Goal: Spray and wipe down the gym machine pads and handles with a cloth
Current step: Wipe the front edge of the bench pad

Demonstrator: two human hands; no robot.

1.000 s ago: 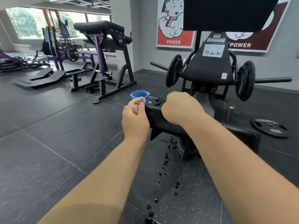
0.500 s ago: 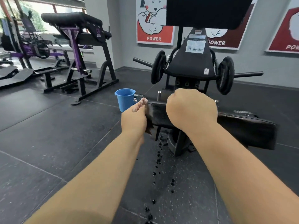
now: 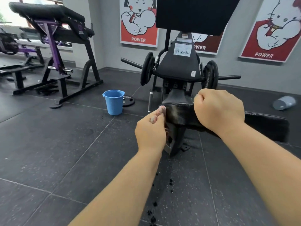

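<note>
Black pad (image 3: pixel 179 115) sits low, just in front of the machine (image 3: pixel 179 69), with a wet sheen on its left part. Right hand (image 3: pixel 218 110) rests on top of the pad, fingers curled in a fist; anything held is hidden. Left hand (image 3: pixel 150 131) is against the pad's left end, fingers curled, pinkish bits at the fingertips; cannot tell if it is pinching. Blue bucket (image 3: pixel 114 102) stands upright left of the pad. Bottle (image 3: pixel 284 103) lies on its side right of the pad. Dark drops (image 3: pixel 171 181) on the floor nearside of the pad.
</note>
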